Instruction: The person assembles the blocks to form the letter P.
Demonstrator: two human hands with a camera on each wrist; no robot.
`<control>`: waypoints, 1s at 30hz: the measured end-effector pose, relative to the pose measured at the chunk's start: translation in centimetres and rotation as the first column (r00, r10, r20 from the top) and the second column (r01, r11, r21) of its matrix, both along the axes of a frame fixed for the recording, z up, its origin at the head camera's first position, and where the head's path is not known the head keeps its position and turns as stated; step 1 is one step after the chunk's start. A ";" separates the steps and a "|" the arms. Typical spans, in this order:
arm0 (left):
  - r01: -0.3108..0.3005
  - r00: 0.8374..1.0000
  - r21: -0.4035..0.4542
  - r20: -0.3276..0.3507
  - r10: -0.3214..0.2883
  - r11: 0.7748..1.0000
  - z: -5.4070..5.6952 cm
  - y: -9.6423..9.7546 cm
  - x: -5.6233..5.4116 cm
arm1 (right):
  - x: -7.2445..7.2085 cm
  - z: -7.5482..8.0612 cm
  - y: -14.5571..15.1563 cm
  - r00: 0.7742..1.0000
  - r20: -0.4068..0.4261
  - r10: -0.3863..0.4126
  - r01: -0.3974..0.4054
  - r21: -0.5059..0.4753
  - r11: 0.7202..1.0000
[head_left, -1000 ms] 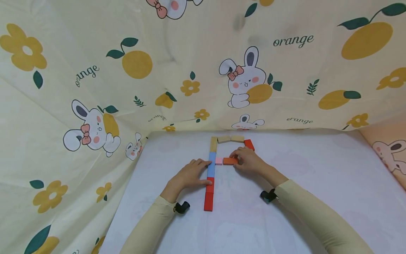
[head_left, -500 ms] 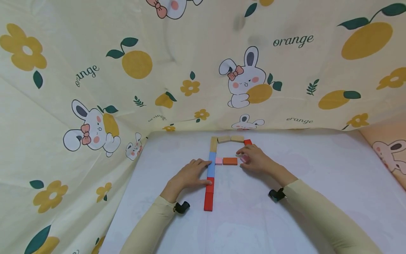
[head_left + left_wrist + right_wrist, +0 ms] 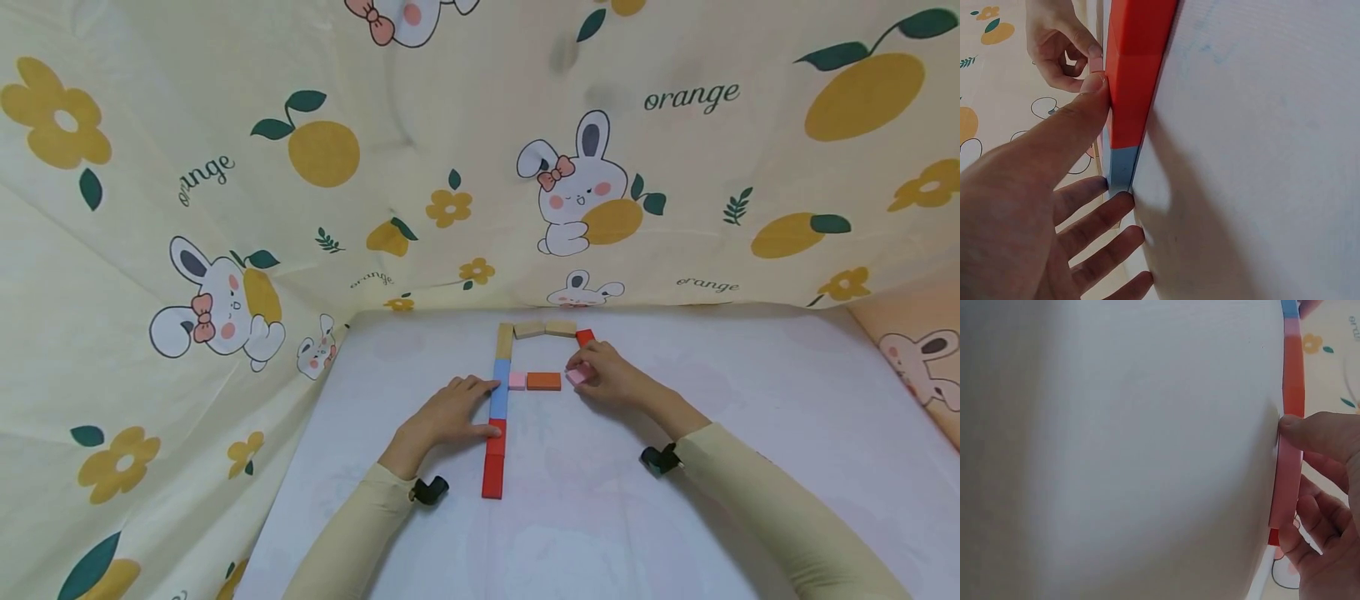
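In the head view my left hand [image 3: 450, 412] rests beside a straight column of blocks. Its thumb touches a red block [image 3: 497, 437], and its forefinger lies at a blue block [image 3: 500, 398]. The other fingers are spread, as the left wrist view shows. My right hand [image 3: 613, 379] pinches a pink block [image 3: 1287, 481] between thumb and fingers. A small gap parts this block from an orange block [image 3: 543, 381], which lies near a small pink block [image 3: 517, 381] beside the column. Behind my right fingers a slanted red block [image 3: 585, 336] is partly hidden.
Natural wood blocks [image 3: 561, 328] form the far edge of the layout, with another wood block [image 3: 505, 342] heading the column. A second red block [image 3: 492, 477] ends it at the near side. The white tabletop [image 3: 720, 367] meets a patterned cloth [image 3: 450, 125] behind.
My right hand has left the orange block and shifted right, and it now holds the pink block. My left hand stays where it was.
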State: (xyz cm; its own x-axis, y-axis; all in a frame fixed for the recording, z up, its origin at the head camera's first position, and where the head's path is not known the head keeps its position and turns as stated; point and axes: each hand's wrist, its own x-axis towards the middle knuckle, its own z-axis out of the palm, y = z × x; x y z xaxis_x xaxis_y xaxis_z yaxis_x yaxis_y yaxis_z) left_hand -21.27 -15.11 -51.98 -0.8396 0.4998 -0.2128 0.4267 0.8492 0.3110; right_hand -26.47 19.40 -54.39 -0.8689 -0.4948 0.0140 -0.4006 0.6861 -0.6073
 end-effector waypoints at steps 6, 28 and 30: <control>0.000 1.000 0.001 -0.003 0.000 1.000 0.0 0.0 0.0 | 0.0 -0.1 -0.3 1.000 -0.017 0.023 -0.023 -0.009 1.000; 0.029 0.999 0.008 -0.027 -0.028 1.000 -0.3 -0.2 -0.1 | -0.5 0.6 1.4 0.990 -0.076 -0.121 0.127 0.078 0.989; 0.028 0.999 0.009 -0.024 -0.027 1.000 -0.3 -0.3 -0.1 | -0.6 0.5 1.6 0.989 -0.058 -0.134 0.139 0.088 0.986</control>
State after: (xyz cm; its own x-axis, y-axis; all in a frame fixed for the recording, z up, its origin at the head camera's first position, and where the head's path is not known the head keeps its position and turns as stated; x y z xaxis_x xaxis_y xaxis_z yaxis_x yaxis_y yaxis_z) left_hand -21.37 -15.36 -52.27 -0.8303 0.5246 -0.1882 0.4573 0.8343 0.3078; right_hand -27.07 21.00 -53.88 -0.9277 -0.3728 0.0206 -0.3283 0.7882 -0.5206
